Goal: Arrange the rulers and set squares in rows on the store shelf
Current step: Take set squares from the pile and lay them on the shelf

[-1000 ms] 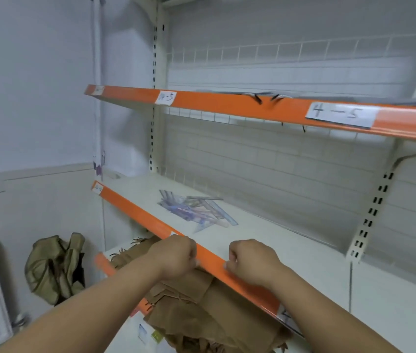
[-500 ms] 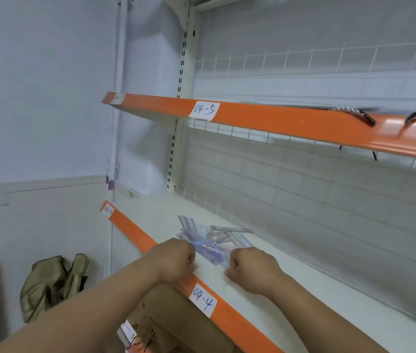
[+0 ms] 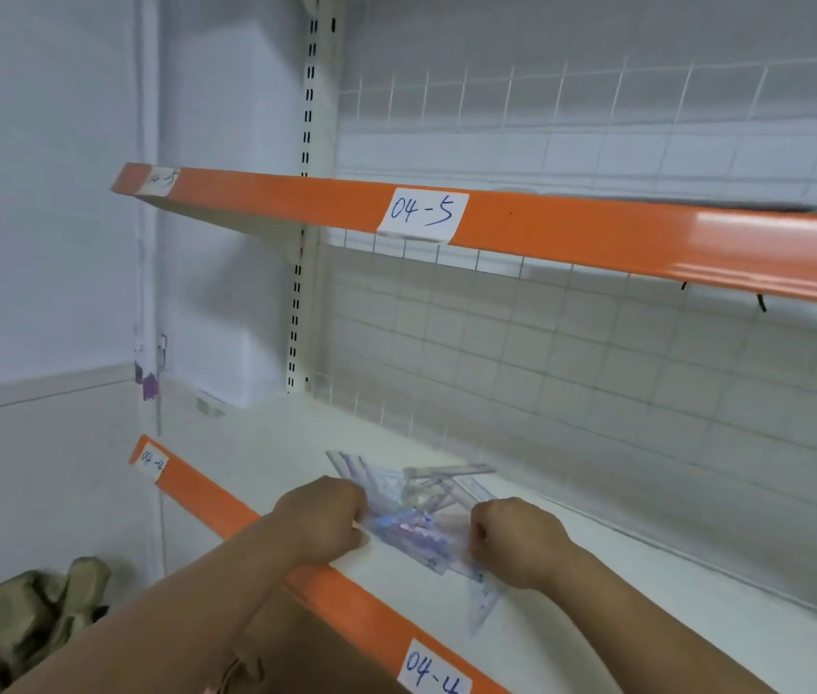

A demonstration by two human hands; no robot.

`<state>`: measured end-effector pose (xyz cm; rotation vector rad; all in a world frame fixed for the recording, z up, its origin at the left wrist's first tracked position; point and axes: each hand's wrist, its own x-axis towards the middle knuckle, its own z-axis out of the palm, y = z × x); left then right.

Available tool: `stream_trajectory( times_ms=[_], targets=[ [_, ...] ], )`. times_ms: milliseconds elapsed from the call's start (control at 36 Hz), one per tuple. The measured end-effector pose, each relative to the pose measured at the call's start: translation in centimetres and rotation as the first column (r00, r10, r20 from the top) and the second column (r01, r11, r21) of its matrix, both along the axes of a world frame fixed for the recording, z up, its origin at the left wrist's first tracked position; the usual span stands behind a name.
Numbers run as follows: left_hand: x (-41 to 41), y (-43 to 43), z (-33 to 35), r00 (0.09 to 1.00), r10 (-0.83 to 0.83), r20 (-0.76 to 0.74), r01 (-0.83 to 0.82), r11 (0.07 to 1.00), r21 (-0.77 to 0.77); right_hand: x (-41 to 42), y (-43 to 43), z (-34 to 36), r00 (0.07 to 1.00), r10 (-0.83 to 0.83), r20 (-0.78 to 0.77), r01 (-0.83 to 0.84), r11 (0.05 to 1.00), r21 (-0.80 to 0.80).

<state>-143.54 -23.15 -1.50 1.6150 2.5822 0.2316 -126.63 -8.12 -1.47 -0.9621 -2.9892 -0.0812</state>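
Now left hand (image 3: pixel 321 520) and right hand (image 3: pixel 514 540) are leaving the shelf (image 3: pixel 621 583) lip, fingers (image 3: pixel 356 518) seemingly pinching the ruler pile (image 3: pixel 414 518); sorting is starting.

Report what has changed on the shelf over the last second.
Both hands left the orange front edge of the lower shelf and reached forward: the left hand and right hand now grip the pile of rulers and set squares at its two sides. The pile stays jumbled in place.
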Motion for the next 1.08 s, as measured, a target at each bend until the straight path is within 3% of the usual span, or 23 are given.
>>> stream_trajectory(
  times_ms=[278, 500, 833, 1083],
  targets=[
    [-4.1, 3.9, -0.9, 0.985, -0.172, 0.016, 0.172, 0.980, -0.100, -0.8, 0.9, -1.9, 0.979, -0.195, 0.066, 0.201, 0.974, -0.104],
    [-4.9, 6.0, -3.0, 0.960, -0.265, 0.090, 0.273, 0.958, -0.088, -0.9, 0.7, -2.2, 0.972, -0.224, 0.069, 0.232, 0.962, -0.143],
    [-4.9, 8.0, -3.6, 0.944, -0.328, 0.039, 0.330, 0.941, -0.072, 0.1, 0.7, -1.4, 0.965, -0.239, 0.106, 0.248, 0.965, -0.082],
    [-4.7, 8.6, -3.3, 0.944, -0.330, 0.013, 0.329, 0.940, -0.091, 0.8, 1.2, -1.6, 0.968, -0.229, 0.105, 0.241, 0.963, -0.121]
  ],
)
